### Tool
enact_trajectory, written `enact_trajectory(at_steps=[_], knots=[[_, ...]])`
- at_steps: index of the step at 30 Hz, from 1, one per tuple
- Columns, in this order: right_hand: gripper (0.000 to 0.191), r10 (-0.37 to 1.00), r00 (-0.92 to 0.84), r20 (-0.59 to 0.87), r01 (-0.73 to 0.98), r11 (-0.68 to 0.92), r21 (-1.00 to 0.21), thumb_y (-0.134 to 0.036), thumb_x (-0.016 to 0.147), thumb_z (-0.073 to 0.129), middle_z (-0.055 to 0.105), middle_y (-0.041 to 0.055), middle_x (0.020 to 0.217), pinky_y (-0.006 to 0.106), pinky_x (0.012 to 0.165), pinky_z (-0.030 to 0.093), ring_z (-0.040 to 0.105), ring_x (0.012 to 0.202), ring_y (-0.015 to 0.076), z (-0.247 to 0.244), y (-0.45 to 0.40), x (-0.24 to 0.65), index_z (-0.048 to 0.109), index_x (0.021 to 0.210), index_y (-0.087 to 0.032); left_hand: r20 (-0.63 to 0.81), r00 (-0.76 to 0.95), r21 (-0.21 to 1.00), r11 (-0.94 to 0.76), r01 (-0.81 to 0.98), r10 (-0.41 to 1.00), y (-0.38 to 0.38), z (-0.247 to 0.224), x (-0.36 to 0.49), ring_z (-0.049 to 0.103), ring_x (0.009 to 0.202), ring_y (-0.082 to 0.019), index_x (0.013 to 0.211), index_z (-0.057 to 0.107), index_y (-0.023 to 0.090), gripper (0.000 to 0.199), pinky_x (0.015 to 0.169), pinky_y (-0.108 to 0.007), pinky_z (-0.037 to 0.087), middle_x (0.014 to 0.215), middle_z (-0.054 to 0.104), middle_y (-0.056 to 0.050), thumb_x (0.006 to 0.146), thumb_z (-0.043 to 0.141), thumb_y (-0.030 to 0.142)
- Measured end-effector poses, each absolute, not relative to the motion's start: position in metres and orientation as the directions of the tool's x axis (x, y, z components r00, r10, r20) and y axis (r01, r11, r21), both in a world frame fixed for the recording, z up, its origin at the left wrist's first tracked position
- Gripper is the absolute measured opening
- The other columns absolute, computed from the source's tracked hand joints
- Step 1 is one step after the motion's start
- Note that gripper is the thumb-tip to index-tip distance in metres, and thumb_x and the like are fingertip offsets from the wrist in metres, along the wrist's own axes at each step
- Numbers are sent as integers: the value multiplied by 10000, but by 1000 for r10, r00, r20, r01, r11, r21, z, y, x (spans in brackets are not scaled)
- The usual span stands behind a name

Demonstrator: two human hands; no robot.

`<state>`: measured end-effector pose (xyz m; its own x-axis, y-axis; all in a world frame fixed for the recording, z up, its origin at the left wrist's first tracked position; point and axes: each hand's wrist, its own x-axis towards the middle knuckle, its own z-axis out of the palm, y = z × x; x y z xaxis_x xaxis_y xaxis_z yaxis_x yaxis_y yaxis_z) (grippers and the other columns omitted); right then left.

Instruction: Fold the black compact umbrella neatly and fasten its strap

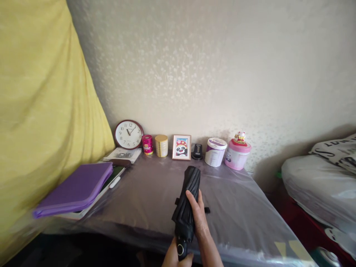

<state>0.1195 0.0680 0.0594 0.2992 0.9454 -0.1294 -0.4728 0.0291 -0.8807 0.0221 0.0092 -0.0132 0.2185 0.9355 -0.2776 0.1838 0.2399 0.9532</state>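
A folded black umbrella (187, 207) points away from me over the near middle of the table, its handle toward me and tilted slightly left. Around the handle, just below a round button, my left hand (175, 256) is closed; part of it is cut off by the lower frame edge. My right hand (198, 211) wraps the folded canopy from the right side, the thumb lying along the top. A small black strap end sticks out to the right of that hand. The far fingers of both hands are partly hidden.
The table (233, 207) has a plastic cover. Along the wall stand a clock (129, 134), a pink can (147, 144), a yellow-lidded jar (161, 146), a panda picture frame (181, 147), and two tubs (215, 152). A purple folder (75, 189) lies left, beside a yellow curtain (47, 104).
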Motion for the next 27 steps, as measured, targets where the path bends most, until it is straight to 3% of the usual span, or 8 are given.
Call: enact_trajectory(at_steps=[4,7,11,13,15,21,25,27], knots=[[644,926,365,-92,-396,65,-916,-454,631,702,641,7,799,270,563,511,627,620,170,54,70,119,455,1179,-224,-297,178,830,161,534,938,17,-22,14,624,879,-245,1316,264,39,683,754,-272,418,909,657,-151,720,536,233],[586,916,386,-108,-394,58,-917,-460,637,696,634,0,748,266,540,504,610,589,162,53,71,118,489,1124,-208,-316,165,767,150,624,934,20,-14,8,621,895,-258,1358,146,27,777,760,-286,415,932,648,-171,731,541,263],[545,929,343,-138,-481,47,-875,-474,671,662,620,-2,679,268,499,488,584,535,155,53,71,119,494,1103,-189,-296,408,935,174,310,864,18,14,1,618,700,-179,1304,286,134,690,626,-232,426,808,644,-51,706,562,340],[544,947,292,-137,-519,36,-854,-497,684,636,622,10,667,273,483,481,581,522,159,54,70,119,495,1097,-171,-291,515,957,245,157,807,16,26,-1,570,580,-138,1275,323,147,623,549,-213,400,674,604,9,717,529,332],[547,955,265,-129,-510,26,-860,-506,682,630,629,18,674,276,488,483,588,530,166,55,71,119,500,1087,-162,-331,517,943,300,146,790,14,31,1,543,526,-132,1307,278,155,645,506,-209,376,578,560,46,724,510,303],[579,904,423,-64,-295,70,-953,-460,631,693,646,8,759,274,577,508,621,638,179,51,73,117,500,1108,-194,-248,238,881,116,459,939,16,8,9,596,942,-200,1377,105,36,776,790,-224,393,969,642,-128,731,510,179],[536,890,444,-100,-290,38,-956,-462,661,673,621,-7,726,281,554,509,614,615,177,48,74,113,484,1088,-197,-291,211,705,60,707,933,18,4,5,591,977,-244,1389,10,46,769,766,-270,392,1081,600,-190,764,452,125],[521,880,454,-137,-328,22,-944,-462,654,679,608,-14,704,275,520,499,602,577,169,48,74,112,493,1061,-194,-278,259,722,23,691,925,19,9,0,590,967,-256,1385,17,41,789,769,-289,393,1061,605,-196,752,477,144]])
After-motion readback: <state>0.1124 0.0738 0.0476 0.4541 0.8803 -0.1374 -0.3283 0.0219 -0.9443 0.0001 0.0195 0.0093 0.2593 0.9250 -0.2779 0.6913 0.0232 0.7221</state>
